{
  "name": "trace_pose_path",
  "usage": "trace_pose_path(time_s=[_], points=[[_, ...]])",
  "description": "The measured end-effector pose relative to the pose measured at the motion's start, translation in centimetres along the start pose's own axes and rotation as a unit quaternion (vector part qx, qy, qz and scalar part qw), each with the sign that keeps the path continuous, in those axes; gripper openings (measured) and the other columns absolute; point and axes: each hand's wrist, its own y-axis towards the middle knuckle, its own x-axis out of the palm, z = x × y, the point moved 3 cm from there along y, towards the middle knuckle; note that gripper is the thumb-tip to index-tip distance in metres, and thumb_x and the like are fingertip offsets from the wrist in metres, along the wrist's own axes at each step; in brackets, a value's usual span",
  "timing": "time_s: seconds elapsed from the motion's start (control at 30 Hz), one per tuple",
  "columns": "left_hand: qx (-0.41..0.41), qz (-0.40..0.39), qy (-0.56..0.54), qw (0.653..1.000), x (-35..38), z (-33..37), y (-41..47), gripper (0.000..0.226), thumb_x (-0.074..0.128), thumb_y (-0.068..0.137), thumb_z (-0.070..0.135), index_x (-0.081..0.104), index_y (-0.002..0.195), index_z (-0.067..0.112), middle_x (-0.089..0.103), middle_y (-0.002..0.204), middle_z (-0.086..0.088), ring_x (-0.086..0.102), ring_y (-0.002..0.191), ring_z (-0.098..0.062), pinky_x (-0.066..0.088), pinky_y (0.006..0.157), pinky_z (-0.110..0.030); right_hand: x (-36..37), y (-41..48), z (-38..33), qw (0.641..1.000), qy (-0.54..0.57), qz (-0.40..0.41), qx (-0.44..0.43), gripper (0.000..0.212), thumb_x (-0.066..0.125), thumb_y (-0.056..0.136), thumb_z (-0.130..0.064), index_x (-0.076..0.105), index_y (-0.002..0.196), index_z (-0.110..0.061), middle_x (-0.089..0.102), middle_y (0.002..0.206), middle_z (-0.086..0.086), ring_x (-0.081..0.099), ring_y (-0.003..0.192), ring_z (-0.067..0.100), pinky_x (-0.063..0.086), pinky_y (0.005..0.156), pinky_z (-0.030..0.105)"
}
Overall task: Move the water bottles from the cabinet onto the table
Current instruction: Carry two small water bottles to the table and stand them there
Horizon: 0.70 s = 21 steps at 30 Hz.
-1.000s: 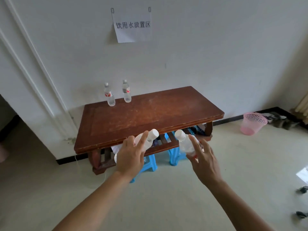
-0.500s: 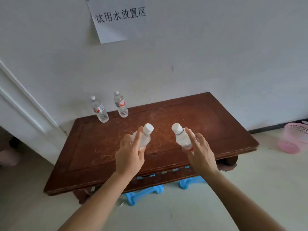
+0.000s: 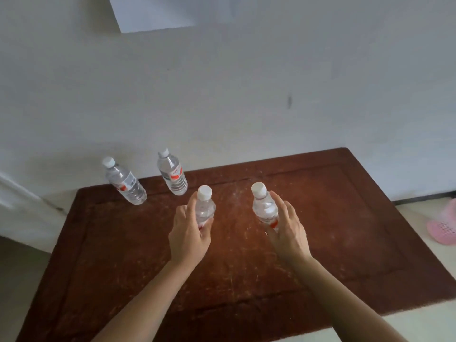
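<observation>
Each of the two hands is closed around a water bottle, held above the middle of the brown wooden worktop point(image 3: 345, 243). The left hand point(image 3: 188, 239) wraps the lower body of the left bottle point(image 3: 204, 206), and the right hand point(image 3: 287, 230) grips the right bottle point(image 3: 264, 206) the same way. Both bottles have their white caps on and lean a little away from the person. Whether their bases touch the wood cannot be told, since the hands cover them.

At the far left of the worktop, close to the wall point(image 3: 271, 95), two more bottles already stand: one near the corner point(image 3: 125, 183) and one just to its right point(image 3: 174, 176). A sheet of paper point(image 3: 158, 13) hangs on the wall above, and a pink basket point(image 3: 444, 225) sits on the floor at the right edge.

The step in hand looks like the setting down of this pair. The next move calls for carrying both bottles toward the bare wood to the right of the standing pair, bringing them upright, lowering them until the bases sit flat, and only then opening the fingers, keeping clear of the standing bottles so neither gets knocked over. The cabinet is not in view.
</observation>
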Motion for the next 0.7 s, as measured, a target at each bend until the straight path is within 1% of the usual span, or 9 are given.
trace_pose_path(time_s=[0.1,0.17,0.23,0.33,0.4,0.47,0.57,0.63,0.7], points=[[0.005,-0.003,-0.017,1.000,3.3,-3.5,6.1,0.082,0.082,0.085,0.024,0.030,0.148,0.018,0.057,0.121,-0.022,0.065,0.103,-0.038,0.058,0.066,-0.041,3.5,5.9,0.2,0.999,-0.001,0.017,0.031,0.088,0.079,0.085,-0.019,0.021,0.148,-0.038,0.051,0.139,0.010,0.059,0.116,0.030,0.054,0.077,0.039],[0.011,-0.007,-0.034,0.999,4.9,-4.6,9.3,0.079,0.080,0.087,0.024,0.029,0.147,0.016,0.055,0.125,-0.025,0.063,0.107,-0.040,0.060,0.070,-0.045,4.7,8.8,0.0,0.998,0.011,0.035,0.050,0.087,0.080,0.085,-0.018,0.022,0.145,-0.037,0.048,0.145,0.011,0.058,0.120,0.031,0.054,0.080,0.040],[0.014,-0.006,-0.055,0.998,6.5,-5.5,12.0,0.077,0.078,0.089,0.026,0.029,0.147,0.013,0.054,0.127,-0.025,0.062,0.107,-0.038,0.061,0.073,-0.046,6.1,11.3,0.3,0.996,0.028,0.049,0.067,0.086,0.081,0.084,-0.014,0.022,0.143,-0.037,0.047,0.145,0.010,0.059,0.119,0.031,0.054,0.082,0.040],[0.010,-0.001,-0.081,0.997,8.7,-6.9,15.0,0.075,0.078,0.091,0.027,0.030,0.146,0.011,0.053,0.123,-0.024,0.060,0.103,-0.032,0.057,0.077,-0.040,8.4,14.4,0.5,0.992,0.043,0.060,0.099,0.085,0.081,0.084,-0.016,0.021,0.140,-0.038,0.047,0.145,0.010,0.059,0.118,0.033,0.049,0.082,0.036],[0.007,0.002,-0.096,0.995,10.0,-7.5,16.4,0.074,0.078,0.090,0.024,0.031,0.145,0.010,0.053,0.118,-0.024,0.054,0.102,-0.025,0.048,0.081,-0.028,9.6,16.1,0.8,0.990,0.054,0.061,0.117,0.085,0.080,0.084,-0.020,0.019,0.139,-0.040,0.048,0.146,0.011,0.060,0.116,0.034,0.049,0.082,0.038],[0.012,0.008,-0.105,0.994,10.7,-7.8,17.2,0.073,0.078,0.090,0.021,0.031,0.144,0.007,0.053,0.117,-0.025,0.050,0.102,-0.021,0.038,0.083,-0.018,10.5,17.4,0.8,0.987,0.067,0.060,0.130,0.085,0.080,0.085,-0.024,0.018,0.140,-0.041,0.047,0.147,0.011,0.061,0.115,0.033,0.053,0.084,0.044],[0.015,0.017,-0.132,0.991,11.6,-8.4,18.1,0.074,0.078,0.090,0.018,0.031,0.145,0.004,0.050,0.120,-0.027,0.049,0.105,-0.020,0.037,0.086,-0.016,11.8,19.6,1.3,0.984,0.088,0.057,0.141,0.085,0.080,0.085,-0.026,0.018,0.142,-0.041,0.046,0.147,0.009,0.060,0.116,0.031,0.055,0.088,0.051],[0.016,0.017,-0.142,0.990,12.0,-8.6,18.4,0.075,0.078,0.090,0.016,0.030,0.146,0.002,0.049,0.121,-0.028,0.048,0.106,-0.020,0.036,0.090,-0.015,12.5,20.4,1.7,0.984,0.098,0.058,0.140,0.084,0.080,0.085,-0.027,0.019,0.141,-0.040,0.046,0.145,0.009,0.060,0.115,0.030,0.056,0.088,0.052],[0.008,0.015,-0.143,0.990,12.3,-9.0,18.3,0.075,0.078,0.090,0.015,0.029,0.146,0.006,0.048,0.122,-0.027,0.048,0.107,-0.021,0.036,0.091,-0.015,13.4,20.8,2.3,0.984,0.095,0.054,0.140,0.082,0.079,0.086,-0.028,0.019,0.140,-0.042,0.046,0.146,0.011,0.059,0.117,0.031,0.056,0.088,0.054]])
